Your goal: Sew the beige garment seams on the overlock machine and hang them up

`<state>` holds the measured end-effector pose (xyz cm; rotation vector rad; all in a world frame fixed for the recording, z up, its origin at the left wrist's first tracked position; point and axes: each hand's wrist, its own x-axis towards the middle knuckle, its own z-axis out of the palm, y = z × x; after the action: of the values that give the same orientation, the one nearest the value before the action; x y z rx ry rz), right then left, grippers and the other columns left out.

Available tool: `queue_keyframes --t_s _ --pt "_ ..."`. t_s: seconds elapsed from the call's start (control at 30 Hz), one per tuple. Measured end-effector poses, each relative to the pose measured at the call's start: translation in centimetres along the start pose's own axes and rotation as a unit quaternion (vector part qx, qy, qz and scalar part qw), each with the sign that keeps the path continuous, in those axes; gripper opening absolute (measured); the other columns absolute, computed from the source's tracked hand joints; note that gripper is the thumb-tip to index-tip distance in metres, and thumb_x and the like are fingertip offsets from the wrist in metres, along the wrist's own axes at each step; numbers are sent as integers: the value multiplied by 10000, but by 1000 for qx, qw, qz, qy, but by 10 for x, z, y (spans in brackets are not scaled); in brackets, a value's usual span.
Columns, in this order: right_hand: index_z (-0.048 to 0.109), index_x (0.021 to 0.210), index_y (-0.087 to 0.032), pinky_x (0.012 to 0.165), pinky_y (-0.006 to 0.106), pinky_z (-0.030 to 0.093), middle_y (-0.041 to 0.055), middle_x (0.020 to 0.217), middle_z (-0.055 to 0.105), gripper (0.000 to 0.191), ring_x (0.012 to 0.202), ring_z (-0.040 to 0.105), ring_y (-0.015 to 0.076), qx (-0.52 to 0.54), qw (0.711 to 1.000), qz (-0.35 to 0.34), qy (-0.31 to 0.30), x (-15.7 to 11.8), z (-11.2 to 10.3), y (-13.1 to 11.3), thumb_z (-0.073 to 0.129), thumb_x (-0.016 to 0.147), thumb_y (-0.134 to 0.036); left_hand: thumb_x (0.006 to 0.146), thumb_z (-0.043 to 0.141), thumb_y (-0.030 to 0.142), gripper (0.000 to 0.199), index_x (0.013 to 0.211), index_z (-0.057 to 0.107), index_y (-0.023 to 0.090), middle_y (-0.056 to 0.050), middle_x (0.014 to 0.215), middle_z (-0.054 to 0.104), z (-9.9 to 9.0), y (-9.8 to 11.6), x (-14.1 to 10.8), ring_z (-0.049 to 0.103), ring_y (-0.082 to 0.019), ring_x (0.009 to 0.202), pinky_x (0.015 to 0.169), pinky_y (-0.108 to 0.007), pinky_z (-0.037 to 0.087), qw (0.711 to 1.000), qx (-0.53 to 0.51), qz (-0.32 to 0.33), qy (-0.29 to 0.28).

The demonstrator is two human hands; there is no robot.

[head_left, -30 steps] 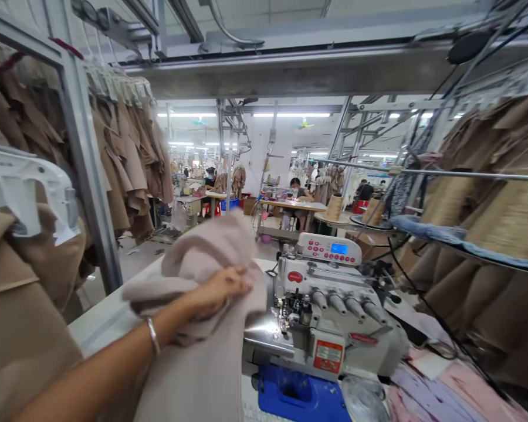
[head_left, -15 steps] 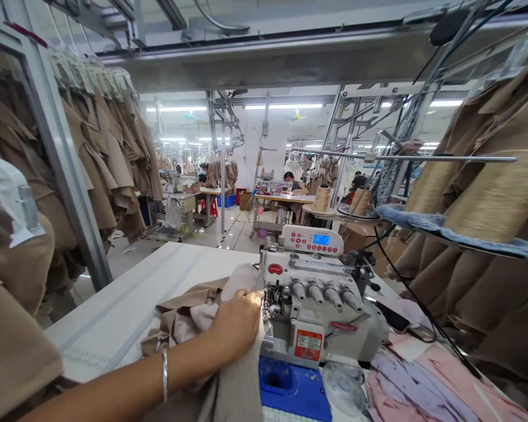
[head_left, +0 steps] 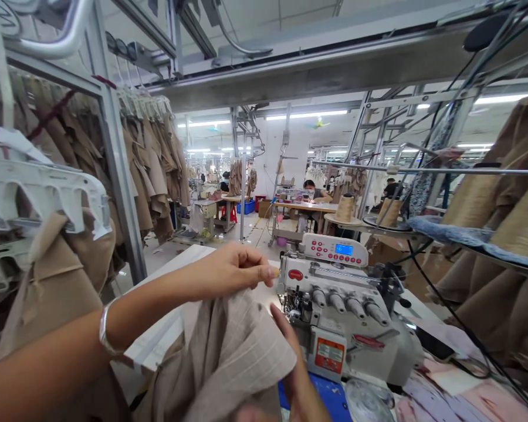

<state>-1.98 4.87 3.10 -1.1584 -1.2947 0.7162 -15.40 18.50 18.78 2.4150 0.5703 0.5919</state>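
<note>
My left hand [head_left: 233, 272] hangs in the air just left of the overlock sewing machine [head_left: 334, 310], with its fingers pinched together and a silver bangle [head_left: 104, 331] on the wrist. I see nothing between its fingertips. Just below it, a bunched piece of beige striped fabric [head_left: 229, 357] rises in front of me. My right hand [head_left: 297, 381] is low at the bottom edge of the view, holding the fabric's edge and partly hidden behind it. The machine's needle area is at its left end, and the fabric does not reach it.
A white worktable [head_left: 187, 257] runs left of the machine, with a blue base [head_left: 321, 392] below. Thread cones [head_left: 345, 208] stand behind it. Tan garments [head_left: 152, 176] hang at left and right. Pink fabric pieces [head_left: 466, 401] lie at lower right. A co-worker [head_left: 312, 190] sits at a distant table.
My left hand has lifted off the table and away from the machine's needle area. The fabric has risen from the tabletop, my right hand has come into view, and the view has shifted.
</note>
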Motion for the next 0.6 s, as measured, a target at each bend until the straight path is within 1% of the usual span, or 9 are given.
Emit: queue_keyframes --t_s 0.07,0.13,0.2,0.23,0.3,0.33,0.4,0.5,0.6 --pt "659 1189 -155 980 350 447 111 1208 667 539 1166 580 296 103 991 45 -67 22 6 -18 735 779 -496 892 566 461 317 845 684 171 -29 811 601 3 -6 -7 557 -174 758 689 -276 462 995 43 23 83" --pt "682 1014 -179 882 319 458 66 1016 701 338 973 622 248 178 976 69 -101 36 10 -31 702 803 -441 899 565 390 264 1026 649 175 -96 1108 586 18 -15 -22 526 -258 1079 940 -389 438 978 81 27 189" --pt "632 924 -201 817 293 449 21 902 657 245 873 591 212 176 980 47 -76 42 10 -38 643 834 -428 885 586 370 386 1226 533 199 -125 1284 501 46 -23 -46 438 -284 1221 1041 -429 367 968 81 29 237" --pt "595 866 -207 767 278 442 5 844 617 205 823 566 198 138 989 26 -50 43 9 -39 588 860 -412 860 619 366 463 1275 479 216 -120 1274 510 65 -28 -59 465 -275 1188 1016 -410 389 969 70 26 234" --pt "505 745 -214 651 257 396 -15 734 523 198 712 500 178 -3 999 -35 2 43 4 -40 490 886 -352 763 696 290 621 1311 412 226 -102 1191 569 101 -40 -81 550 -253 1033 880 -349 454 988 26 -20 150" --pt "475 719 -216 606 255 362 -19 704 492 199 672 473 172 -86 993 -77 28 42 -1 -42 457 889 -318 757 646 212 552 1268 437 219 -83 1106 604 116 -48 -89 572 -238 952 814 -328 457 991 -1 -53 119" --pt "481 731 -212 572 250 328 -27 674 484 184 616 463 157 -224 956 -168 87 39 -14 -49 425 900 -261 729 501 89 322 1032 524 194 -47 909 630 133 -64 -98 581 -211 831 728 -300 438 987 -64 -114 92" --pt "549 805 -211 527 216 334 -63 623 508 155 515 479 116 -313 903 -231 184 36 -32 -67 453 924 -235 717 401 56 160 737 464 202 -14 707 584 130 -71 -104 565 -177 731 683 -271 425 978 -131 -140 83" --pt "581 775 -219 503 210 325 -75 575 541 116 466 503 106 -366 881 -224 197 38 -28 -82 558 884 -255 823 488 181 38 834 517 204 3 748 571 121 -51 -107 548 -158 699 640 -246 430 978 -134 -106 122"
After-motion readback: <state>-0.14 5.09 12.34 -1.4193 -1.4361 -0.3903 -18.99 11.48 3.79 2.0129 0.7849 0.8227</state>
